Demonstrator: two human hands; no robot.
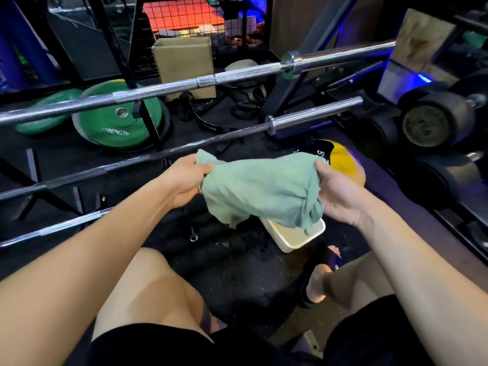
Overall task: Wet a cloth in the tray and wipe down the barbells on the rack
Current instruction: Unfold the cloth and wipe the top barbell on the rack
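Nearest to us, both forearms reach forward over bare knees and black shorts. Our left hand [184, 180] pinches one bunched end of the pale green cloth [260, 188], thumb on top and fingers curled beneath. Our right hand [340, 194] grips the opposite end, fingers wrapped into its folds, so the cloth hangs spread between the two hands, above the floor.

Directly below the cloth's lower edge we see a white rectangular tray [295, 237] on the black rubber floor [237, 273]; whether it holds liquid we cannot tell. A sandalled foot [320, 276] rests just beside it.

Beyond the hands, three barbells lie across the rack: a near chrome bar [52, 229], a dark middle bar [148, 161] and a far chrome bar [169, 87]. Behind them lie green weight plates [116, 120], a cardboard box [184, 64] and, at right, black dumbbells [433, 120].
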